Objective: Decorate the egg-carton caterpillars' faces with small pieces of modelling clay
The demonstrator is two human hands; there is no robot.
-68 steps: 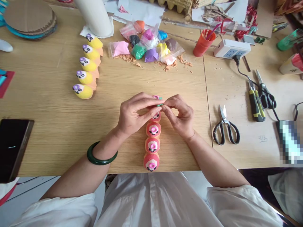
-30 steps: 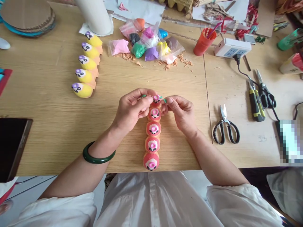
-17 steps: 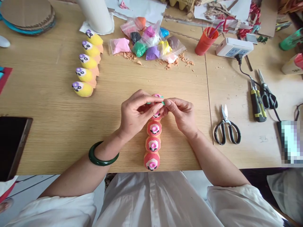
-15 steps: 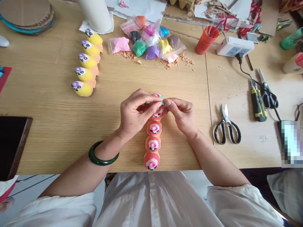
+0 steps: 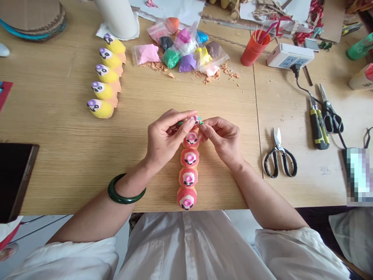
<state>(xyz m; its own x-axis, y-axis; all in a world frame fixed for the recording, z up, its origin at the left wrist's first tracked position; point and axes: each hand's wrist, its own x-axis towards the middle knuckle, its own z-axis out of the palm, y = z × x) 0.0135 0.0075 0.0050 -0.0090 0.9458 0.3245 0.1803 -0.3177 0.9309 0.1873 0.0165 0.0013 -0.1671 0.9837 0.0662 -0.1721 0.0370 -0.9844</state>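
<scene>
Green clay strip (image 5: 181, 123), thin, stretched across the farthest pink painted cup (image 5: 196, 120) in a near-to-far row on the wooden worktop (image 5: 58, 116); fingers of left hand (image 5: 166, 138) and right hand (image 5: 221, 139) closed, pinching its two ends. Possible trouble: too hard a tug snapping the strip or knocking the cup sideways.

Five yellow figures (image 5: 105, 74) stood in a row left of centre on the worktop (image 5: 58, 116), beside bags of coloured modelling clay (image 5: 180, 54). Black-handled scissors (image 5: 279, 157) and a yellow-handled screwdriver (image 5: 319, 132) lay at right, below a white power strip (image 5: 290, 55) and an orange cup (image 5: 252, 50); a dark phone (image 5: 14, 179) lay at far left.
</scene>
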